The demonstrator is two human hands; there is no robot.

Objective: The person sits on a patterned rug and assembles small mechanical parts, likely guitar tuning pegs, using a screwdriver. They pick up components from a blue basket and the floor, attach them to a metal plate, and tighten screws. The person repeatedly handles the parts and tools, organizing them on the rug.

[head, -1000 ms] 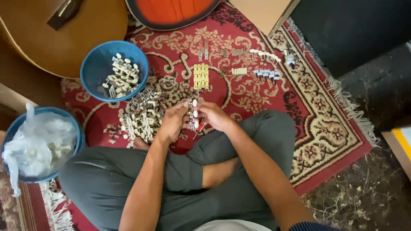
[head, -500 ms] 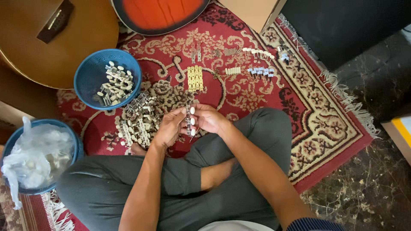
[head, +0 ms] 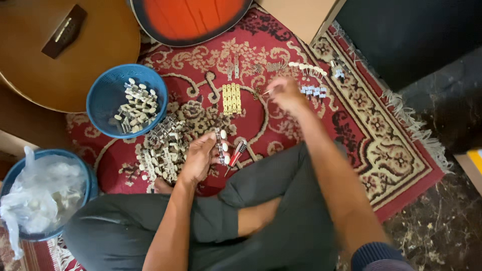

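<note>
While left hand (head: 198,158) grips upright tuner strip (head: 221,146), right hand (head: 283,93) blurred, grip unclear.

You've got barely any packaging in this shot, honestly. There's a crumpled clear plastic bag (head: 37,198) stuffed into the blue tub (head: 89,186) at the lower left of the frame. At the top, right of centre, a plain tan cardboard box (head: 301,15) pokes in, flat and unmarked as far as you can see. No labels, signs or screens show anywhere.
</note>
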